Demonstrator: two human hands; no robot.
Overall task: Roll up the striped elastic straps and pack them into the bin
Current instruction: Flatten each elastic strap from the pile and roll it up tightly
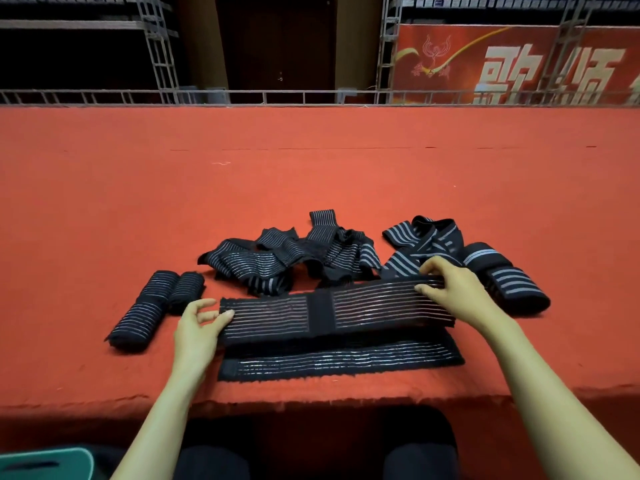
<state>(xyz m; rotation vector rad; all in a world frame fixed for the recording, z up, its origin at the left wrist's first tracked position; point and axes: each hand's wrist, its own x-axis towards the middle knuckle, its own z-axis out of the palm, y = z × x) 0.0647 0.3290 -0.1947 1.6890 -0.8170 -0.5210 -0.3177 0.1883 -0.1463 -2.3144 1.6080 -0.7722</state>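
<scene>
Knees: mine in dark trousers (pixel 214 462), tucked right under the table edge
Bin: teal bin (pixel 52 460) peeking in at the bottom left corner, below the table, can't see inside it
Table: red cloth table (pixel 311 168), all the straps sit on the near half
Long strap (pixel 363 306): stretched out flat left to right between both hands, thin stripes, dark patch in the middle
Flat length (pixel 339 363): lies just nearer and partly under it, honestly can't tell if it's the same strap folded back
Left hand (pixel 197 327): thumb tip on the strap's left end, other fingers loosely curled and off it
Right hand (pixel 453 289): fingers curled over the strap's right end, pinching it at the far edge
Left rolls (pixel 152 306): done-up straps bunched together, left of the hand
Right rolls (pixel 512 285): wider stripes, just past the right hand
Loose pile (pixel 294 261): unrolled straps heaped behind the long one
</scene>
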